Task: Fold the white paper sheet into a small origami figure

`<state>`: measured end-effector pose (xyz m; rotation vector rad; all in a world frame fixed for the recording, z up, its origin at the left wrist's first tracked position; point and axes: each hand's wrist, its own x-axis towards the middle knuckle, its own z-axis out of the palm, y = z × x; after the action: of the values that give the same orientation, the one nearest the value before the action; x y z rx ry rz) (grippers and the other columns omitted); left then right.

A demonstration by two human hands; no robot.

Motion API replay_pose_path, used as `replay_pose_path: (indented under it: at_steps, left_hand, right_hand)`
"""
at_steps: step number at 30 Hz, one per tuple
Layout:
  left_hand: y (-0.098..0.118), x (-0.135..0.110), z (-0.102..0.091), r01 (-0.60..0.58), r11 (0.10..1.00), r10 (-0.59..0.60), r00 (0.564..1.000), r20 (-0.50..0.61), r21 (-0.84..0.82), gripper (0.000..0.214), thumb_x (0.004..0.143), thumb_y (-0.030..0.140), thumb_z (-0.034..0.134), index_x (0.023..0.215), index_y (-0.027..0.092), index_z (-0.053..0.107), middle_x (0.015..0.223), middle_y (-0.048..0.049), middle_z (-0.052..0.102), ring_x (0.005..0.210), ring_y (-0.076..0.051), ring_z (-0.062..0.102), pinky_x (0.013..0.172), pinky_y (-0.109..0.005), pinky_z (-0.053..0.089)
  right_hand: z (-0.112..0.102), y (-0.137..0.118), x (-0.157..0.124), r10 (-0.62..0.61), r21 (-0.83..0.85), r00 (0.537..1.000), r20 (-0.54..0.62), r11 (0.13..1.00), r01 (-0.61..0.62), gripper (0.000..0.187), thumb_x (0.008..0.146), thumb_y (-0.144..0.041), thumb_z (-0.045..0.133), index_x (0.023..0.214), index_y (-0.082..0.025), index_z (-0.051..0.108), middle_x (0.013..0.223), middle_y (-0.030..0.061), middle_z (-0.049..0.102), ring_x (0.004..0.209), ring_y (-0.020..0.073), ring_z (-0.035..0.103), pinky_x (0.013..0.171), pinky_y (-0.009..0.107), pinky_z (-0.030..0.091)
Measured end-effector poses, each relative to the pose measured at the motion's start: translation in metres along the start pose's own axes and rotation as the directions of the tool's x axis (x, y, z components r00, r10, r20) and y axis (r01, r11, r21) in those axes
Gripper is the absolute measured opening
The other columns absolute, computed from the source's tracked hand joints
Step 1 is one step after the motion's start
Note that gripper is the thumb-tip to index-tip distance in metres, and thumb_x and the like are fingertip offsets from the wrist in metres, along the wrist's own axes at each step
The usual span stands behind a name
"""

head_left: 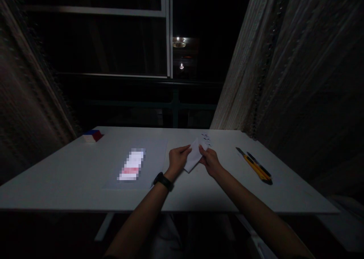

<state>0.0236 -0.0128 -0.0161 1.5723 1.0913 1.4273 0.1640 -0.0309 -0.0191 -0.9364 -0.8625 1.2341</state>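
Between my two hands is a folded piece of white paper [193, 158], held tilted just above the table. My left hand [178, 160] pinches its left edge with thumb and fingers; a black watch sits on that wrist. On the right edge, my right hand [211, 161] grips the paper with the thumb on top and fingers beneath. Behind the paper, some small dark marks [206, 139] show on the white surface; what they are I cannot make out.
A white table [85, 168] spans the view. On it lie a white sheet [157, 156] under a blurred lit rectangle [132, 165], a blue, red and white block [92, 136] far left, and a yellow utility knife [256, 168] beside a dark pen [258, 164] at right. Curtains flank a dark window.
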Motion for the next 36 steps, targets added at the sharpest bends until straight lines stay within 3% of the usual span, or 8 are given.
replay_pose_path:
  at_steps: [3,5,10,12,17,22,30,36]
  left_hand:
    - [0.004,0.001,-0.001,0.094,0.991,-0.090,0.995,0.048,-0.096,0.034,0.065,0.031,0.070,0.094,0.014,0.069,0.086,-0.0108,0.070,0.078,-0.022,0.065,0.068,-0.030,0.050]
    - [0.008,0.002,-0.002,0.152,0.973,-0.140,0.987,0.077,-0.175,0.039,0.062,0.032,0.073,0.094,0.011,0.069,0.080,-0.0113,0.070,0.072,-0.020,0.065,0.065,-0.029,0.050]
    - [0.014,0.005,-0.009,0.196,0.909,-0.170,0.980,0.103,-0.368,0.045,0.055,0.029,0.077,0.093,0.008,0.068,0.080,-0.0116,0.070,0.070,-0.018,0.064,0.067,-0.028,0.049]
    - [0.013,0.007,-0.012,0.181,0.899,-0.148,0.983,0.112,-0.398,0.044,0.055,0.028,0.077,0.093,0.009,0.068,0.076,-0.0099,0.070,0.066,-0.017,0.063,0.065,-0.027,0.049]
    - [0.013,0.007,-0.015,0.185,0.908,-0.156,0.982,0.105,-0.376,0.042,0.052,0.026,0.078,0.089,0.008,0.069,0.067,-0.0078,0.068,0.060,-0.016,0.062,0.059,-0.026,0.048]
    - [0.017,0.003,-0.013,0.209,0.923,-0.162,0.973,0.166,-0.324,0.032,0.052,0.027,0.077,0.076,0.008,0.069,0.062,-0.0075,0.067,0.055,-0.015,0.060,0.053,-0.025,0.046]
    - [0.026,-0.002,-0.008,0.200,0.942,-0.156,0.972,0.177,-0.269,0.027,0.052,0.025,0.076,0.072,0.010,0.070,0.060,-0.0064,0.066,0.053,-0.015,0.059,0.050,-0.024,0.045]
    - [0.024,-0.001,-0.006,0.198,0.949,-0.163,0.974,0.159,-0.244,0.028,0.052,0.026,0.076,0.074,0.009,0.070,0.060,-0.0061,0.066,0.053,-0.014,0.058,0.050,-0.023,0.044]
  right_hand:
    - [-0.001,-0.009,0.001,-0.032,-0.054,0.999,-0.031,0.998,0.031,0.038,0.059,-0.041,0.074,0.082,-0.014,0.065,0.075,0.0079,0.070,0.069,0.0221,0.065,0.059,0.032,0.052]
    - [-0.001,-0.017,0.002,-0.033,-0.141,0.999,0.011,0.989,0.035,0.038,0.056,-0.041,0.076,0.077,-0.012,0.066,0.069,0.0078,0.069,0.063,0.0211,0.063,0.055,0.031,0.049]
    - [0.001,-0.032,0.006,0.070,-0.365,0.954,0.292,0.930,0.044,0.034,0.056,-0.039,0.075,0.067,-0.009,0.067,0.060,0.0062,0.066,0.053,0.0150,0.057,0.051,0.025,0.040]
    - [0.003,-0.033,0.008,0.102,-0.396,0.931,0.351,0.917,0.048,0.033,0.058,-0.040,0.074,0.066,-0.008,0.067,0.060,0.0057,0.066,0.051,0.0136,0.056,0.050,0.024,0.038]
    - [0.002,-0.027,0.009,0.134,-0.371,0.923,0.361,0.929,0.010,0.035,0.057,-0.039,0.074,0.071,-0.008,0.068,0.065,0.0074,0.067,0.055,0.0149,0.058,0.055,0.026,0.040]
    - [-0.011,-0.021,0.005,0.190,-0.332,0.894,0.406,0.942,-0.049,0.032,0.060,-0.037,0.074,0.073,-0.008,0.068,0.067,0.0073,0.068,0.062,0.0170,0.061,0.060,0.027,0.043]
    - [-0.013,-0.018,0.002,0.088,-0.255,0.927,0.364,0.967,0.008,0.034,0.056,-0.034,0.076,0.077,-0.009,0.069,0.066,0.0059,0.068,0.056,0.0154,0.060,0.057,0.027,0.042]
    - [-0.015,-0.018,0.002,0.090,-0.253,0.916,0.391,0.967,0.013,0.037,0.057,-0.036,0.076,0.080,-0.008,0.069,0.069,0.0079,0.068,0.061,0.0174,0.061,0.059,0.028,0.043]
